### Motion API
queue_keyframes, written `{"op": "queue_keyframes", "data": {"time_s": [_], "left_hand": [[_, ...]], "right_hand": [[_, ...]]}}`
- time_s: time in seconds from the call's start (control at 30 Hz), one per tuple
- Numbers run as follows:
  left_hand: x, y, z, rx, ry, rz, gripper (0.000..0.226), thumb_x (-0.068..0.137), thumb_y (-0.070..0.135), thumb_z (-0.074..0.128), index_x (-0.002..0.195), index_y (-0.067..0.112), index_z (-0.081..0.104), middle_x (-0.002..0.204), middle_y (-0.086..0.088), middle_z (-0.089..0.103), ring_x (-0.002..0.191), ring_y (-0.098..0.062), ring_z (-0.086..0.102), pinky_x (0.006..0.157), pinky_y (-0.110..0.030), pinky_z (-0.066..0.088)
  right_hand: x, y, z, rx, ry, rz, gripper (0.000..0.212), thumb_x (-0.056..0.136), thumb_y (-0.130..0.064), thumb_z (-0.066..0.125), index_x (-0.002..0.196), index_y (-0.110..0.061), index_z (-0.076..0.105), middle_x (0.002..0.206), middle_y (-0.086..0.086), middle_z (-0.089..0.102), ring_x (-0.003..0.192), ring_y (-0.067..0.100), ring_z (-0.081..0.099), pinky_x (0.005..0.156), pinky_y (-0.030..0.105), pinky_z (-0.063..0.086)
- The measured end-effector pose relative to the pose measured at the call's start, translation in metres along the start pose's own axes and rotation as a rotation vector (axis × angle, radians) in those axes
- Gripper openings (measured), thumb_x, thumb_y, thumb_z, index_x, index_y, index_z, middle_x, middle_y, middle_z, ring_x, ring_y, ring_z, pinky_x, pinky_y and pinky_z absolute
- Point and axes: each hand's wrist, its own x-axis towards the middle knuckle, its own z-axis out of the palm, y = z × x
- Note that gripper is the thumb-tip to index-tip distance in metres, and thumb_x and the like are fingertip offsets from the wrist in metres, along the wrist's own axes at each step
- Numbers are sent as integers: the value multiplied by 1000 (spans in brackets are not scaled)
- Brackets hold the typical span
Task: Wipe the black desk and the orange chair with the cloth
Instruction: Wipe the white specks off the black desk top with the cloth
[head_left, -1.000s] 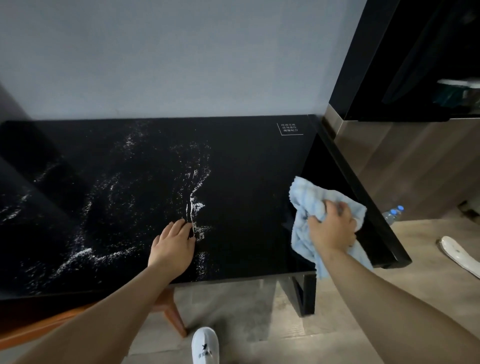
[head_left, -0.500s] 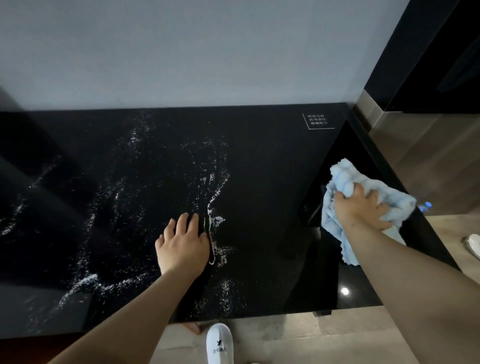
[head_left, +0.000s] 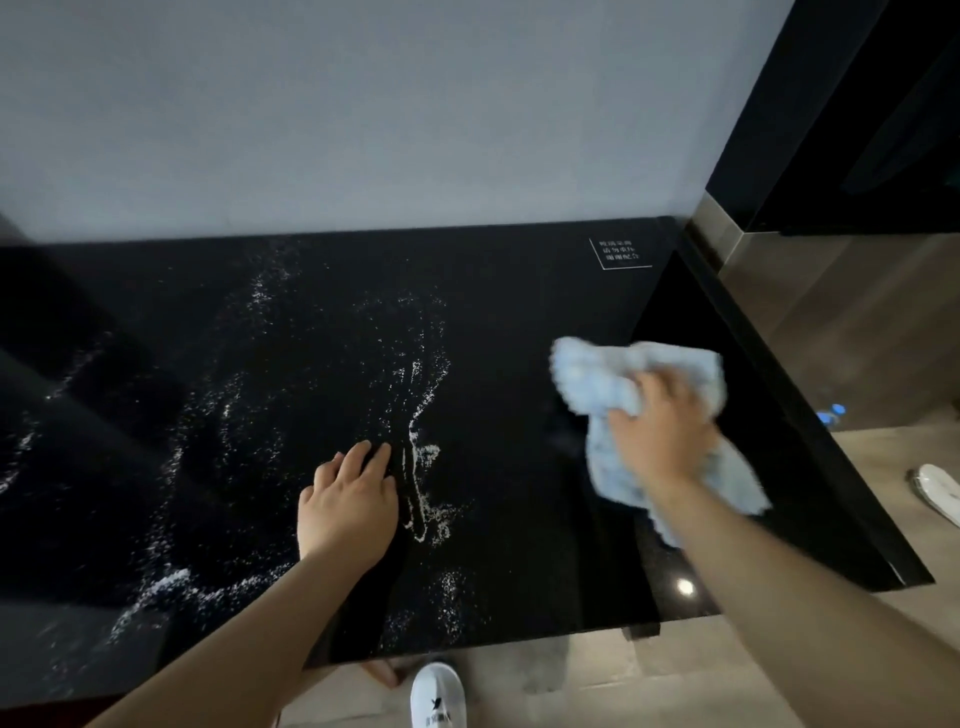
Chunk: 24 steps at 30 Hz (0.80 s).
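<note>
Now my right hand (head_left: 662, 434) has its grip bunched on the light blue cloth (head_left: 597, 384) on the black desk (head_left: 519, 322); my left hand (head_left: 348, 506) lies flat, fingers apart, beside white powder (head_left: 423, 457).

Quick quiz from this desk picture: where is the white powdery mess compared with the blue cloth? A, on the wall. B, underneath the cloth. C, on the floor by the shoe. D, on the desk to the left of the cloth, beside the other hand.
D: the white residue lies on the black desk just right of the flat left hand, while the right hand grips the cloth farther right.
</note>
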Motion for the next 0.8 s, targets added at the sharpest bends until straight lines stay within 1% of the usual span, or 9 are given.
{"op": "queue_keyframes", "data": {"time_s": [0.07, 0.13, 0.3, 0.47, 0.53, 0.6, 0.67, 0.73, 0.8], "left_hand": [[-1, 1, -1, 51, 8, 26, 50, 100, 41, 24, 149, 33, 19, 156, 12, 16, 143, -19, 15, 111, -36, 24], [0, 0, -2, 80, 15, 55, 50, 101, 41, 24, 150, 32, 19, 155, 11, 17, 141, -19, 18, 110, -34, 26], [8, -8, -10, 109, -14, 119, 47, 101, 39, 23, 148, 33, 24, 153, 13, 23, 136, -18, 26, 106, -32, 33], [6, -13, -11, 94, 0, 138, 45, 102, 38, 23, 147, 36, 27, 151, 16, 25, 134, -14, 28, 103, -28, 35], [5, -14, -10, 101, 9, 150, 45, 102, 38, 23, 147, 35, 27, 152, 16, 24, 135, -14, 28, 104, -28, 36], [6, -14, -9, 90, 10, 153, 46, 102, 38, 23, 147, 35, 27, 152, 15, 25, 136, -14, 27, 104, -28, 36], [5, -13, -8, 81, 16, 151, 46, 102, 38, 23, 147, 34, 28, 152, 15, 25, 136, -14, 27, 105, -29, 35], [6, -13, -7, 79, 23, 146, 46, 101, 38, 24, 146, 34, 29, 152, 15, 25, 135, -14, 28, 106, -30, 34], [5, -14, -6, 89, 32, 147, 46, 101, 38, 23, 147, 34, 29, 152, 15, 25, 135, -14, 28, 107, -29, 33]], "right_hand": [[23, 12, -9, -148, -142, 325, 53, 86, -49, 50, 132, -25, 41, 145, 7, 31, 130, 36, 30, 103, 61, 27], [36, 13, -1, -179, -257, 380, 62, 87, -54, 46, 140, -25, 30, 150, 12, 20, 135, 40, 21, 107, 63, 20], [29, -49, 32, -134, -305, 49, 55, 90, -25, 44, 143, -25, 31, 150, 11, 23, 137, 36, 18, 109, 58, 19], [-34, -93, 49, 32, -325, -444, 29, 86, -16, 45, 108, -24, 62, 114, -4, 56, 112, 22, 50, 91, 41, 39], [-29, -82, 30, 266, -341, -300, 35, 85, -8, 49, 114, -21, 63, 116, 0, 59, 110, 21, 53, 94, 39, 42], [-7, -55, 13, 319, -172, -113, 39, 87, -9, 50, 124, -19, 58, 125, 3, 55, 116, 23, 49, 97, 39, 39], [13, -18, 1, 115, -89, 96, 44, 88, -17, 48, 132, -20, 47, 134, 7, 46, 124, 27, 42, 100, 47, 36], [14, -4, -1, -176, -206, 295, 47, 90, -30, 44, 136, -24, 38, 139, 7, 35, 127, 34, 35, 101, 54, 34], [-3, -18, 12, -262, -254, 308, 45, 92, -37, 39, 136, -31, 32, 146, 5, 26, 132, 34, 26, 102, 54, 31]]}}
